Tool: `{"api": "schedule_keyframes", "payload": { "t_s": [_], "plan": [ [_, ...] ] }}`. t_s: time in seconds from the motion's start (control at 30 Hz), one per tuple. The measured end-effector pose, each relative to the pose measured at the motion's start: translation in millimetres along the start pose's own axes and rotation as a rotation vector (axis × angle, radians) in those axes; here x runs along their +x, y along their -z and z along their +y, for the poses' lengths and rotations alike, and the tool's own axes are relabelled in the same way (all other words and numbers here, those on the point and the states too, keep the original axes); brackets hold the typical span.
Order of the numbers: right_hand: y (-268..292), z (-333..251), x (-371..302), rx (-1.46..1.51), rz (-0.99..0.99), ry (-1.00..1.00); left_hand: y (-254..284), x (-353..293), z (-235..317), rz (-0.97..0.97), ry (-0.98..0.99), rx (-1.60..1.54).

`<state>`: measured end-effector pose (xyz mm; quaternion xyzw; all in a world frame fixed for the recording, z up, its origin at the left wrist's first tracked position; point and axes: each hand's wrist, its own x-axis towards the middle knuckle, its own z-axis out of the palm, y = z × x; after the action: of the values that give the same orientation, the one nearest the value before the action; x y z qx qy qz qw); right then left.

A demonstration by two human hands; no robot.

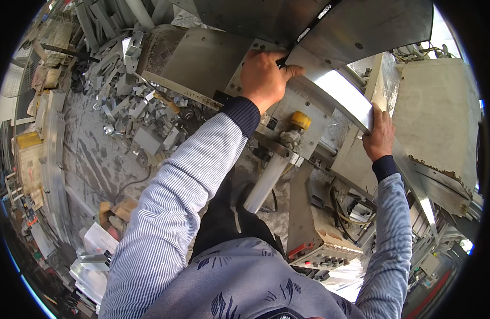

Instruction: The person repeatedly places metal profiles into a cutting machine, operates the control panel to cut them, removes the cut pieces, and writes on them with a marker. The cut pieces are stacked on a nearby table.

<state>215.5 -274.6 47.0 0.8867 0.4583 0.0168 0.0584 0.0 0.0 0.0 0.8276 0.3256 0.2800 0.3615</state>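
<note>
A shiny flat metal strip point(338, 90) lies across the bed of a grey cutting machine point(202, 61). My left hand point(266, 77) rests on the strip's far end, by the machine's guard, and presses it down. My right hand point(380, 135) grips the near end of the strip, where it reaches the table's edge. Below the strip sit a yellow knob point(301, 120) and a silver cylinder point(266, 183).
A pile of cut metal offcuts point(136, 114) covers the dusty floor at left. Long metal profiles point(104, 21) lean at the upper left. A worn grey side table point(436, 117) stands at right. A control box with buttons point(319, 255) is mounted below the machine.
</note>
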Motion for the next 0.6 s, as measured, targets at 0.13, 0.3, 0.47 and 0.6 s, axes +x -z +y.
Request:
{"api": "schedule_keyframes", "payload": {
  "t_s": [0.13,0.3,0.47,0.6],
  "plan": [
    [-3.5,1.5,-0.7,-0.014,0.023,-0.002,10.3,0.2,12.9,0.030,-0.069,0.005],
    [-4.7,5.2,-1.3,-0.016,0.042,-0.019,14.8,-17.7,73.0,0.175,-0.216,-0.014],
    [-15.8,9.6,1.4,0.042,0.105,-0.015,-27.9,-38.4,164.8,-0.525,-0.406,-0.012],
    [-19.6,15.3,0.9,-0.013,0.137,0.016,-83.4,-33.1,190.2,-0.551,-0.390,0.482]
  ]
}}
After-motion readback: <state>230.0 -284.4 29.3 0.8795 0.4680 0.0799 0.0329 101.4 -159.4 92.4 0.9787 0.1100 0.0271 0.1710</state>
